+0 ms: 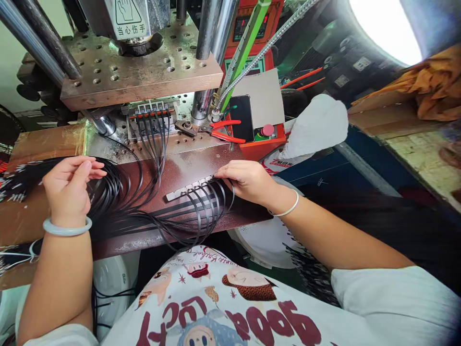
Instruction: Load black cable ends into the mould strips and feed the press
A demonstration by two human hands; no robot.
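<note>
1. The left hand (81,175) is raised above the bundle of black cables (110,192), at the left side of the surface (180,166). Its fingers are bent loosely and a little apart, and I see nothing held between them.

2. The right hand (243,180) is at the right end of the metal strip (190,188). Its fingertips are closed together on a thin cable (232,198) — the exact place of the pinch is hidden by the fingers.

3. This strip lies slanted on the reddish-brown surface, in front of the press (144,81). Several black cables go out from it and bend down toward the person's shirt (216,298).

4. Inside the press, under its thick plate, there is a fixture (153,115) with another row of cables (these ones hang toward the surface).

5. Right of the fixture lie pliers with red handles (226,132), the handles pointing to the right. Just behind them is a dark phone-like device (242,115) — and near it, a red round button (267,130).
</note>
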